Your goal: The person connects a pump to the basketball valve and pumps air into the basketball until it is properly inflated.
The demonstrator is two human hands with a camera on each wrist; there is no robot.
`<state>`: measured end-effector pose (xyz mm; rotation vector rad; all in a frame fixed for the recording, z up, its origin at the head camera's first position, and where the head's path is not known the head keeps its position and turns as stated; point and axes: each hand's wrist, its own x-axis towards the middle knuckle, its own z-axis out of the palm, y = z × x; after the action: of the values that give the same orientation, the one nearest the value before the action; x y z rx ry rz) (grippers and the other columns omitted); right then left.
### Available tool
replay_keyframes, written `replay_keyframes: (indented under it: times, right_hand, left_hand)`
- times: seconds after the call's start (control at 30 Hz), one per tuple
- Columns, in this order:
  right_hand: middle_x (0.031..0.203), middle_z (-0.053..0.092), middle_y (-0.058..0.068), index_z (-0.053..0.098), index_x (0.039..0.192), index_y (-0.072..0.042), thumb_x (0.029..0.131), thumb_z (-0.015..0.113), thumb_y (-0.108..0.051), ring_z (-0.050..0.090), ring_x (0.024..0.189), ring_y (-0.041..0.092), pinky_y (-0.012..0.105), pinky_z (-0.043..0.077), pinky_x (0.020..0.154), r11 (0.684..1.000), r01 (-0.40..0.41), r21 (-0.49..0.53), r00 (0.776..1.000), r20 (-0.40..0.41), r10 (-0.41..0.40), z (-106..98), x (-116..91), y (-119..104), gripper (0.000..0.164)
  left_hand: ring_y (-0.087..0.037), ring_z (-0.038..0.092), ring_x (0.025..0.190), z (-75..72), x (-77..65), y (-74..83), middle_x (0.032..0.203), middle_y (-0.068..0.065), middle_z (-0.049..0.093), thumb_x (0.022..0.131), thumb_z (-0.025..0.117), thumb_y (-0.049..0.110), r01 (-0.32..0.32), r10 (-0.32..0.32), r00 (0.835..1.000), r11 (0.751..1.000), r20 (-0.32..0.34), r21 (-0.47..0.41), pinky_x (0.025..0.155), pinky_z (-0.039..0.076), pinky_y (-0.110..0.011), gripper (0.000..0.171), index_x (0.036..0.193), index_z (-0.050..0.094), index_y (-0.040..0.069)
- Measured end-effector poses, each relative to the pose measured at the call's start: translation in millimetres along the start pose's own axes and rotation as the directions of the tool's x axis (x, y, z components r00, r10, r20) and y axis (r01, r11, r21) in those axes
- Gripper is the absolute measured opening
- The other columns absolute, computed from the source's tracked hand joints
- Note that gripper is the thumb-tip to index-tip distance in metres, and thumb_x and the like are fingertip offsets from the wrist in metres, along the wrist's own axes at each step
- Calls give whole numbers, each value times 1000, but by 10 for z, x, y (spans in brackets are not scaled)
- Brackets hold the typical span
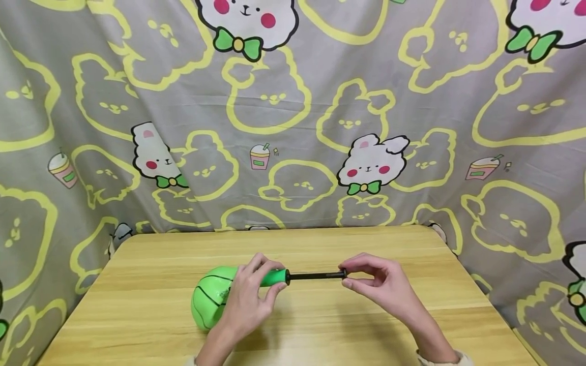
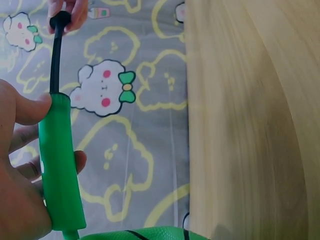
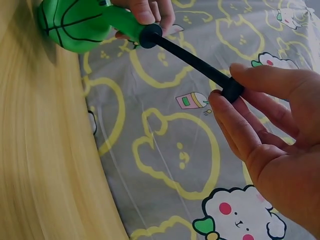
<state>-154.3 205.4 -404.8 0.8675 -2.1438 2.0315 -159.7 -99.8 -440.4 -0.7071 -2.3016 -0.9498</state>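
Observation:
A green hand pump [image 2: 61, 165] is held level over the table, its black rod [image 1: 316, 276] drawn out to the right. My left hand [image 1: 249, 295] grips the green barrel, thumb near its black collar. My right hand [image 1: 382, 282] pinches the black end knob [image 3: 232, 90] of the rod between thumb and fingers. Left of the barrel is a green ball [image 1: 211, 300] with black basketball lines, partly hidden behind my left hand. In the left wrist view a short green tip leaves the barrel's lower end, right by the ball.
Beneath the hands lies a light wooden table [image 1: 151, 254]. A grey curtain [image 1: 302, 117] with yellow outlines and white rabbit figures hangs behind the table and along both sides.

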Motion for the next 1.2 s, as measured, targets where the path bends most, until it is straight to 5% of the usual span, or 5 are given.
replay_keyframes:
  times: [0.3,0.67,1.2]
  right_hand:
    - [109,70,26,71,109,13,83,76,13,71,103,25,42,59,78,998,68,12,998,-15,-68,160,28,86,26]
    - [108,72,20,71,111,12,84,77,9,72,102,31,41,58,79,998,67,22,996,-60,-65,457,36,221,27]
    - [108,70,28,72,111,10,84,78,7,72,103,29,39,58,79,999,43,8,993,-109,-42,758,26,367,27]
  left_hand:
    - [-4,57,87,55,-24,65,98,12,55,83,84,23,-16,17,1000,1000,-6,17,78,38,-33,26,106,71,21]
    - [-3,55,82,83,-29,92,96,12,54,82,85,22,-29,29,1000,999,-3,45,77,37,-32,26,103,71,21]
    - [-3,53,78,132,-44,148,96,10,55,80,87,21,-55,52,998,995,41,84,76,35,-31,27,102,71,20]
